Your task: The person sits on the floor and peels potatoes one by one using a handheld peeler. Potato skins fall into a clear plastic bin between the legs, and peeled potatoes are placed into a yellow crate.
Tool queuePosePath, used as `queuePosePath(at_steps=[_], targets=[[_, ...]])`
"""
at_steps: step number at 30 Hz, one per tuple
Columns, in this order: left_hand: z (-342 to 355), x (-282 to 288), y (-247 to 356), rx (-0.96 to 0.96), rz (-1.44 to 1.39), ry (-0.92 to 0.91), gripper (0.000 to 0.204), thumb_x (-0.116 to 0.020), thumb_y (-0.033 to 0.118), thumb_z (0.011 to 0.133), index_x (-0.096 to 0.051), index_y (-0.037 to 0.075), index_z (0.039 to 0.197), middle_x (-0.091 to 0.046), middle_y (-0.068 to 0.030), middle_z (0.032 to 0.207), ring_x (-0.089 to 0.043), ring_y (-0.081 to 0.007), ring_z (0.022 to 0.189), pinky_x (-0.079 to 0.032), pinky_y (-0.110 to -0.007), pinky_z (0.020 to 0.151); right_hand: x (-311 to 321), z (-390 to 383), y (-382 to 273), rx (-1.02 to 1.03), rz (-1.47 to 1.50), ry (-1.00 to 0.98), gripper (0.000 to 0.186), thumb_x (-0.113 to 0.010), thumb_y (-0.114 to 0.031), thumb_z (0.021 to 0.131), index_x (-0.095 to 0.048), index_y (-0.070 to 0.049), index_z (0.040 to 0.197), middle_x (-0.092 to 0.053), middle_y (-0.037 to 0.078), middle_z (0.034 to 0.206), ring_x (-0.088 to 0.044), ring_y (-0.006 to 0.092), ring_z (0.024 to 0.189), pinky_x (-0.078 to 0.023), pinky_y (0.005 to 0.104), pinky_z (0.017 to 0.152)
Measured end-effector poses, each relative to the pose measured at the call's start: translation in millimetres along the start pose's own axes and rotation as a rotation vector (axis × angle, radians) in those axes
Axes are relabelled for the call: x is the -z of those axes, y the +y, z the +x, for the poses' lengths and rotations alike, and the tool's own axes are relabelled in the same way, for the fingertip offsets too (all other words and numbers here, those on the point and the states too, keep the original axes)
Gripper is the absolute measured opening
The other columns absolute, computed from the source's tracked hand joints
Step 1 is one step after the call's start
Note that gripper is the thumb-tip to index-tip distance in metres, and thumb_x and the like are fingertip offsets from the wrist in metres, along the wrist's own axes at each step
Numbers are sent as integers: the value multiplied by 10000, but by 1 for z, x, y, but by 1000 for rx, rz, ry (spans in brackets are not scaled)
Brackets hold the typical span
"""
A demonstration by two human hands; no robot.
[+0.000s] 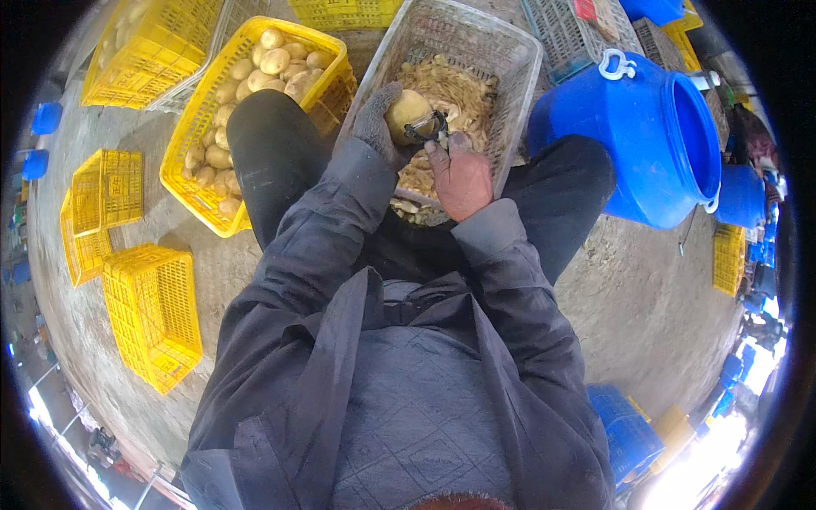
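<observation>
1. Upper centre of the frame: one potato (407, 116), pale and rounded, held above a grey crate (516, 95).
2. Left hand (374, 125), in a grey glove: closed around the potato's left side, fingers curled about it.
3. Right hand (464, 178), ungloved: fingers closed on the handle of a dark peeler (427, 127), its head at the potato's right side.
4. Handling note, by judgement: a firm left grip, with gloved fingertips kept behind the blade's path; light, even strokes, the potato turned between passes; work held over the crate, where peelings (467, 95) lie.
5. Edges, left: a yellow crate (172, 160) of whole potatoes (274, 61), close beside the left thigh (276, 140); its rim would limit a wide left elbow.
6. Edges, right: a blue barrel (608, 127), lying tilted near the right thigh (571, 187), mouth toward the frame's right.
7. Room, by judgement: short strokes fit between the grey crate's long walls; the near rim sits low beneath the wrists. Grey floor (659, 289) shows right of the right sleeve (535, 297).
</observation>
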State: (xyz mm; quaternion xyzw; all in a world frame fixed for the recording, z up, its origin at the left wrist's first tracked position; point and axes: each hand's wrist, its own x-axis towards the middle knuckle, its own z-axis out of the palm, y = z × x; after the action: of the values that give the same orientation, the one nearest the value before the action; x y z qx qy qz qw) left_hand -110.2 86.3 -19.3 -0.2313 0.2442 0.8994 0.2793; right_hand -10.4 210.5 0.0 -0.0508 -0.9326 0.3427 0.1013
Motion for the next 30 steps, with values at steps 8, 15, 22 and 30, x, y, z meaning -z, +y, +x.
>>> queuePosePath(at_steps=[8, 15, 22, 30], targets=[[-1, -4, -5, -8, 119, -65, 409, -580, 389, 921, -558, 33, 1121, -641, -156, 997, -661, -316, 889, -568, -467, 813, 2, 3, 2, -33, 40, 27, 350, -581, -296, 962, -540, 44, 891, -570, 297, 692, -578, 502, 704, -435, 531, 609], [-11, -8, -14, 10, 146, -43, 402, -551, 418, 920, -597, 45, 1065, -663, -143, 983, -663, -296, 882, -563, -456, 814, 3, 11, 0, 6, -21, 19, 369, -547, -307, 975, -557, 52, 892, -582, 304, 724, -587, 500, 737, -448, 537, 633], [0, -6, 20, -139, 49, 56, 415, -579, 416, 891, -546, 100, 1157, -632, -149, 1032, -648, -346, 895, -558, -555, 748, -23, -26, 2, -113, -32, -64, 352, -551, -311, 975, -564, 33, 903, -592, 289, 720, -597, 493, 742, -455, 529, 635], [1, 0, 14, -107, 132, 65, 355, -638, 327, 885, -546, 103, 1145, -632, -118, 973, -661, -301, 844, -587, -458, 703, -9, -12, 6, -147, 270, 48, 291, -558, -258, 993, -563, 28, 937, -503, 143, 629, -465, 205, 559, -393, 390, 535]])
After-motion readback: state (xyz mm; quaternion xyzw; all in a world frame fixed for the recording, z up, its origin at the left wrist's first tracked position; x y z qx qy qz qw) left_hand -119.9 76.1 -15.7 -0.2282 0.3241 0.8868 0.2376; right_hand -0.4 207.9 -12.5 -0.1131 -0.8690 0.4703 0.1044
